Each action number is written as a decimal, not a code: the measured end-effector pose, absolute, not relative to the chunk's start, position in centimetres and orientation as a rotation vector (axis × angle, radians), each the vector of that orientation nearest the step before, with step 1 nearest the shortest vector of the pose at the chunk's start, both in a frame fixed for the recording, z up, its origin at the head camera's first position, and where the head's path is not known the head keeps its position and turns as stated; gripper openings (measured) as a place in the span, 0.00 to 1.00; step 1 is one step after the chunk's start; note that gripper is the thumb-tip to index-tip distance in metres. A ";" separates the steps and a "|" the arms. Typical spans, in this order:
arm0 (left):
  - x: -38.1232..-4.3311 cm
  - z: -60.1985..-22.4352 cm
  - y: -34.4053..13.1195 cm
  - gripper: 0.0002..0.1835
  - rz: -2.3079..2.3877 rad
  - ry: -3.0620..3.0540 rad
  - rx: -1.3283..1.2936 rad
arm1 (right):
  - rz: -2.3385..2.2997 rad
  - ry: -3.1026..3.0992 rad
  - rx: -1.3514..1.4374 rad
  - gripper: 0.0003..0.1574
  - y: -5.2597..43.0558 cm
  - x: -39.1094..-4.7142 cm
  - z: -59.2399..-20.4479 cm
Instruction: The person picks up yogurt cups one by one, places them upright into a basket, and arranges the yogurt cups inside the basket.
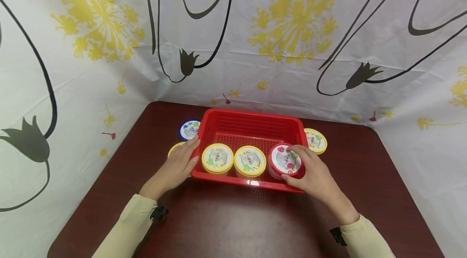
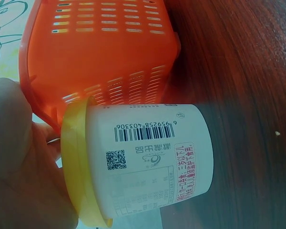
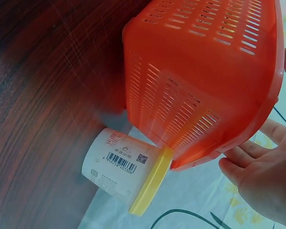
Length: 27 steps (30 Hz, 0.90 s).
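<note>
A red plastic basket (image 1: 251,185) sits on the dark table. Inside, along its near side, stand two yellow-lidded cups (image 1: 217,158) (image 1: 250,160) and, at the right end, a red-lidded cup (image 1: 286,159). My right hand (image 1: 315,175) reaches over the basket's right rim and holds the red-lidded cup, thumb on the near side and fingers on the far side of its lid. My left hand (image 1: 175,171) rests with extended fingers on the left rim. Beneath it, outside the basket, is another yellow-lidded cup (image 2: 148,162), white-sided with a barcode.
Behind my left hand a blue-lidded cup (image 1: 189,129) stands left of the basket. A further yellow-lidded cup (image 1: 315,141) is just outside the right wall. Patterned white cloth (image 1: 233,27) hangs behind and at both sides of the table (image 1: 226,225).
</note>
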<state>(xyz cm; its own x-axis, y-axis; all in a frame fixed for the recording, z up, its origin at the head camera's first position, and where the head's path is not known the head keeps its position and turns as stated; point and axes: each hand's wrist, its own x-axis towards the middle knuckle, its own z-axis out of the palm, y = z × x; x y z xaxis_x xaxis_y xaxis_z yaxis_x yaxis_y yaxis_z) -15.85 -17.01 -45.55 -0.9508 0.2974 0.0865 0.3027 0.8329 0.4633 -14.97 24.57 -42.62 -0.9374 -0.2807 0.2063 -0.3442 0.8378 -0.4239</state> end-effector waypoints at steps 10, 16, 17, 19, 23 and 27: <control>-15.9 -45.5 -17.0 0.40 -0.759 -3.002 -0.486 | 0.638 -2.911 0.525 0.56 24.5 -15.1 -42.6; -15.8 -45.6 -17.0 0.40 -0.758 -2.998 -0.489 | 0.629 -2.943 0.526 0.58 24.6 -15.4 -42.6; -15.8 -45.6 -17.1 0.40 -0.759 -2.998 -0.487 | 0.628 -2.951 0.524 0.59 24.5 -15.4 -42.5; -15.8 -45.6 -17.1 0.40 -0.760 -3.000 -0.485 | 0.627 -2.963 0.523 0.59 24.5 -15.5 -42.4; -15.9 -45.6 -17.0 0.40 -0.756 -3.004 -0.480 | 0.622 -2.988 0.527 0.60 24.6 -15.7 -42.4; -15.9 -45.6 -17.0 0.40 -0.760 -3.002 -0.479 | 0.613 -3.003 0.530 0.61 24.7 -15.8 -42.4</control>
